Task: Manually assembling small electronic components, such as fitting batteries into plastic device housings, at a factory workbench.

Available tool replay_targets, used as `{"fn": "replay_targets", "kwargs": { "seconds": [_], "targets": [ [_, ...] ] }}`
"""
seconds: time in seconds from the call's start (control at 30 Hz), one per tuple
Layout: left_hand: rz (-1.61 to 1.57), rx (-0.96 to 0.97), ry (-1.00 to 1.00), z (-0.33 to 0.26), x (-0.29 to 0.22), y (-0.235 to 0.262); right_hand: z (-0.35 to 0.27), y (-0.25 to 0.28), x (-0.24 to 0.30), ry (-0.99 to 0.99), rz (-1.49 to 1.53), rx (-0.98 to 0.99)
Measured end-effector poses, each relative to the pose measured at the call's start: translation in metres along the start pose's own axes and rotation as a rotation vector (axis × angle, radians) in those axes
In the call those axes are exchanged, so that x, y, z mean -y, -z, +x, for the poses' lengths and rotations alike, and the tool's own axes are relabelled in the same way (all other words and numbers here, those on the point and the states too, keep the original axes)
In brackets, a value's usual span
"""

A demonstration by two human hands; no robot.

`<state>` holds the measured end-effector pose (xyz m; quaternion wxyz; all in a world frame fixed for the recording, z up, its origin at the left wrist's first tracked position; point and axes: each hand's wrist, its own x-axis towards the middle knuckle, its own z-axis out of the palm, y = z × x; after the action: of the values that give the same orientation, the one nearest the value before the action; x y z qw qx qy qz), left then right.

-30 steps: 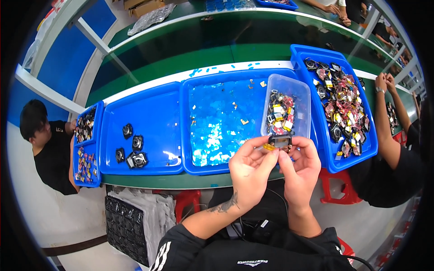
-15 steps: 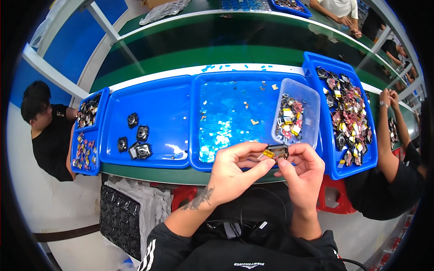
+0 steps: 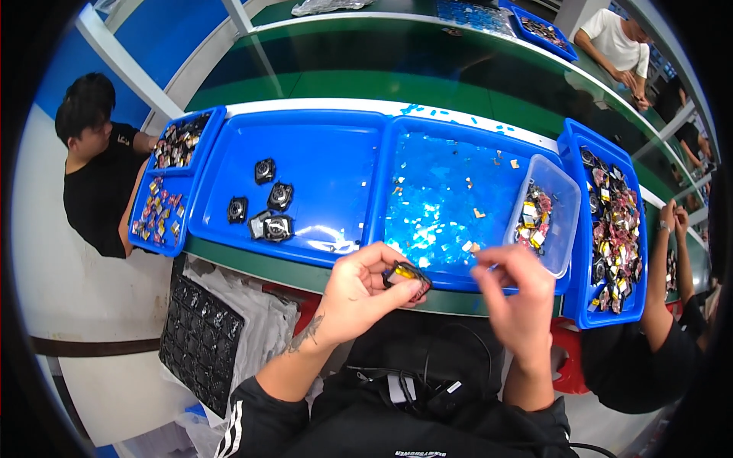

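My left hand (image 3: 365, 291) is closed around a small black watch case (image 3: 405, 276), tilted, with a yellow part and reddish bits showing inside. My right hand (image 3: 523, 294) is apart from it, over the near edge of the right-hand blue tray (image 3: 391, 179). Thumb and forefinger are bent toward each other and slightly blurred. A small pale piece (image 3: 470, 247) shows at their tips; whether they grip it I cannot tell. That tray is strewn with shiny blue film pieces. In its right part stands a clear plastic box (image 3: 566, 200) of small yellow, red and silver electronic parts.
Several black watch cases (image 3: 279, 196) lie in the left blue tray (image 3: 321, 137). A blue bin (image 3: 588, 322) heaped with parts stands at right, smaller bins (image 3: 182, 174) at left. A black moulded tray (image 3: 200, 343) leans below the table. Co-workers sit at left (image 3: 95, 179) and right (image 3: 649, 359).
My right hand has left the watch case and moved right. My left hand keeps the case, now turned and tilted. The view has shifted, so the trays appear further right.
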<state>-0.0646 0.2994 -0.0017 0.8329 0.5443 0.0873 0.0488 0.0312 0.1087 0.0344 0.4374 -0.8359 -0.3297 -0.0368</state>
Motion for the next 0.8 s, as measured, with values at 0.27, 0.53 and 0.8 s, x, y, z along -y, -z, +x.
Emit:
{"fn": "replay_targets", "kwargs": {
  "seconds": [0.27, 0.53, 0.8],
  "targets": [
    [-0.098, -0.169, 0.004, -0.01, -0.001, 0.006, 0.013, 0.03, -0.009, -0.045, -0.057, 0.15],
    [-0.012, -0.123, -0.084, -0.011, -0.013, 0.004, 0.081, 0.027, -0.001, 0.127, -0.218, 0.32],
    [-0.001, -0.315, -0.162, -0.027, -0.003, 0.018, 0.103, 0.028, 0.006, 0.085, -0.139, 0.231]
  ]
}}
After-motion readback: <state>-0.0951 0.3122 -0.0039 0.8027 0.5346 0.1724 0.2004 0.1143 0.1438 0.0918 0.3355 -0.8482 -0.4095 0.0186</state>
